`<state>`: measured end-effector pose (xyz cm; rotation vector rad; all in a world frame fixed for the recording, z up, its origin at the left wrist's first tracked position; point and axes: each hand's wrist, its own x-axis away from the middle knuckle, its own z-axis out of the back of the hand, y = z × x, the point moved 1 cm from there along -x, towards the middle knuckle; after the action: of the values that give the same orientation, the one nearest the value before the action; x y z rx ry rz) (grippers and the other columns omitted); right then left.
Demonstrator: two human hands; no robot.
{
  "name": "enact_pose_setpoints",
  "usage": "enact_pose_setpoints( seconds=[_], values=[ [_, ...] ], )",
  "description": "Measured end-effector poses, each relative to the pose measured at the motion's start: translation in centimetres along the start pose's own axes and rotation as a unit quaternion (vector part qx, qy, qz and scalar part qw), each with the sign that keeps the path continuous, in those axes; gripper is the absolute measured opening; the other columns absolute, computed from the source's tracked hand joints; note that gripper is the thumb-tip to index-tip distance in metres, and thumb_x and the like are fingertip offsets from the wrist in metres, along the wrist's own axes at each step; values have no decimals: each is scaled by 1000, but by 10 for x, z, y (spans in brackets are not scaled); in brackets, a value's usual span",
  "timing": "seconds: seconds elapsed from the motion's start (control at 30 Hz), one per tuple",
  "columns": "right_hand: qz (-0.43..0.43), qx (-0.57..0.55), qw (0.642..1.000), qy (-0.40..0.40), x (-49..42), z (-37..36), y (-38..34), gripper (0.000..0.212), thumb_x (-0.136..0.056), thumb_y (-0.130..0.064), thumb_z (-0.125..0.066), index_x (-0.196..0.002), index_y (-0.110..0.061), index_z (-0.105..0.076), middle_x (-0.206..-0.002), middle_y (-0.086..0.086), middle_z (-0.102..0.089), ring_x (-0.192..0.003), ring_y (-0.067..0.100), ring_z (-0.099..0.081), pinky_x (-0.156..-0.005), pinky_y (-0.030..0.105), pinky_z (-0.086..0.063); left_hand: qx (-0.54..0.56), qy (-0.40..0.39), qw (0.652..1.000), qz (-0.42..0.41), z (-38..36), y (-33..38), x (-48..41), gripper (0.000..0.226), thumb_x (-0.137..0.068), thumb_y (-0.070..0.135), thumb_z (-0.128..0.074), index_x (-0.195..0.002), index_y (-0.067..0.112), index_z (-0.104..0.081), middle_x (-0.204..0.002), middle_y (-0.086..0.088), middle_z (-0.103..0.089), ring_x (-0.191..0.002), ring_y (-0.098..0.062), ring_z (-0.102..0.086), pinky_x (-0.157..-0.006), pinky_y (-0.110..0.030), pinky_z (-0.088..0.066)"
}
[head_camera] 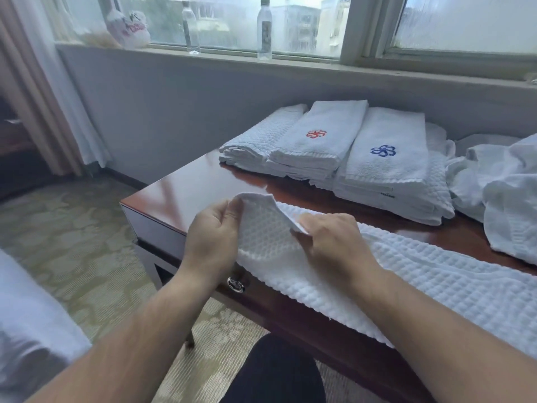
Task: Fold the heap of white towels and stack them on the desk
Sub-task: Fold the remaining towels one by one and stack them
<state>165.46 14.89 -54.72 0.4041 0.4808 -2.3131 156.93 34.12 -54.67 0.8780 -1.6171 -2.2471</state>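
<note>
A white waffle-weave towel (436, 274) lies stretched along the front edge of the dark wooden desk (186, 187), hanging a little over it. My left hand (213, 237) pinches its left end at the far corner, and my right hand (328, 242) pinches the near corner; that end is lifted off the desk. Behind, three stacks of folded white towels stand side by side: a plain waffle one (258, 138), one with a red emblem (319, 141) and one with a blue emblem (386, 164). A heap of unfolded white towels (499, 187) lies at the right.
Two clear plastic bottles (190, 27) (264, 30) and a white plastic bag (128, 29) stand on the windowsill. A curtain (43, 91) hangs at the left. Patterned carpet (72, 242) covers the floor left of the desk. A white bed edge (26, 330) is at lower left.
</note>
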Motion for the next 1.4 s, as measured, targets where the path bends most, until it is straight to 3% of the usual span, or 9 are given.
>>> enact_pose_setpoints(
  seconds=[0.13,0.23,0.43,0.7,0.83,0.97,1.1,1.3,1.4],
  values=[
    [-73,-156,984,47,-9,10,8,40,-102,-57,-36,-77,-27,-45,-66,-11,-52,-65,17,-53,-57,37,-34,-157,16,985,-73,19,-16,10,28,-84,60,-63,-95,35,-63,-86,8,-55,-77,-6,-52,-65,-28,-44],
    [-68,-143,987,2,-15,16,11,29,-102,-56,-30,-95,-32,-43,-74,-8,-58,-71,16,-55,-61,37,-40,-216,27,976,28,22,-32,14,6,-89,35,-71,-92,29,-70,-91,9,-65,-77,-3,-58,-64,-23,-40],
    [9,-101,995,0,-15,25,13,39,-94,-64,-19,-94,-28,-36,-62,-3,-52,-61,28,-53,-57,38,-41,37,82,992,92,23,-38,11,6,-88,31,-77,-86,36,-79,-83,10,-77,-85,-14,-74,-80,-37,-58],
    [-112,-93,989,-30,-41,24,22,48,-100,-47,-44,-65,-16,-45,-59,-4,-55,-62,21,-54,-56,37,-39,172,-99,976,93,43,-37,-10,38,-98,41,-51,-87,14,-76,-86,-10,-75,-78,-19,-69,-73,-35,-57],
    [-137,-99,986,-2,-49,19,25,56,-96,-48,-57,-54,-15,-38,-41,-9,-43,-48,13,-45,-49,34,-32,-80,-12,992,93,46,-43,-24,44,-104,49,-42,-81,19,-63,-70,1,-64,-72,-19,-59,-74,-36,-45],
    [-155,-122,980,10,-52,15,33,59,-94,-51,-59,-53,-17,-34,-38,-13,-40,-42,9,-39,-50,35,-31,-102,-97,989,44,51,-46,-14,57,-83,82,-47,-96,29,-63,-86,8,-71,-82,-2,-64,-74,-27,-46],
    [-145,-124,981,16,-51,12,36,55,-97,-50,-56,-56,-17,-38,-44,-12,-46,-49,7,-46,-50,34,-31,-164,-45,985,-27,53,-62,-1,41,-82,70,-62,-86,30,-68,-85,8,-66,-78,-7,-61,-72,-23,-49],
    [-156,-123,980,-25,-53,-1,23,45,-104,-48,-38,-77,-15,-54,-72,-3,-61,-71,14,-56,-61,35,-39,223,-69,967,107,44,-52,5,32,-98,39,-58,-91,9,-68,-71,2,-65,-59,-5,-56,-54,-15,-46],
    [-150,-111,980,-65,-58,-5,19,38,-103,-49,-41,-86,-21,-59,-78,-7,-65,-75,10,-59,-64,33,-44,122,-111,983,79,50,-45,6,32,-93,42,-52,-74,23,-70,-65,11,-64,-59,-3,-58,-58,-16,-46]
  ],
)
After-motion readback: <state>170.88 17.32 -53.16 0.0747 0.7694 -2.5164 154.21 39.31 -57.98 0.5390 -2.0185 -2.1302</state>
